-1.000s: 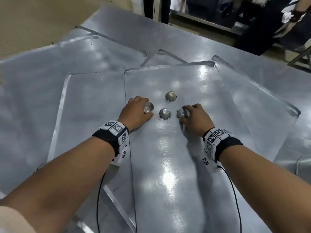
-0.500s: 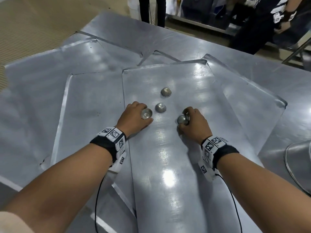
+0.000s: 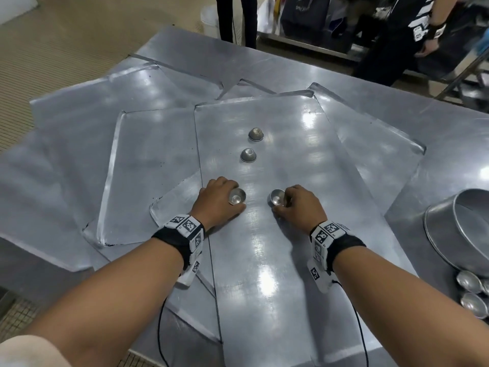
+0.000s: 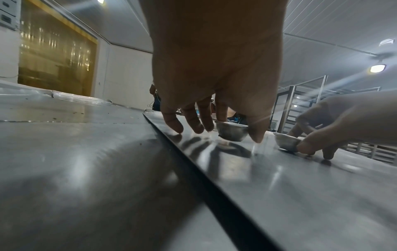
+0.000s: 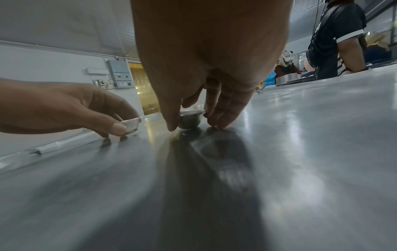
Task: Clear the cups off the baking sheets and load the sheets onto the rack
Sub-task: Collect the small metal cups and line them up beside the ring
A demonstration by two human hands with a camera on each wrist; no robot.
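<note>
Metal cups: two (image 3: 237, 199) (image 3: 277, 197) are pinched upright, to be carried off the top sheet (image 3: 277, 260).
Left hand (image 3: 215, 201): closed around one cup.
Right hand (image 3: 301, 207): closed around the other.
Remaining cups (image 3: 248, 155) (image 3: 256, 134): left inverted farther up the sheet.

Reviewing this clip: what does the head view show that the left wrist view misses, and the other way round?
Head view only: two upside-down cups farther up the top baking sheet, and a large pan with more cups at the right.
Left wrist only: thumb and finger pinching the left cup at its rim.
Both: left hand and right hand each holding one cup.
</note>
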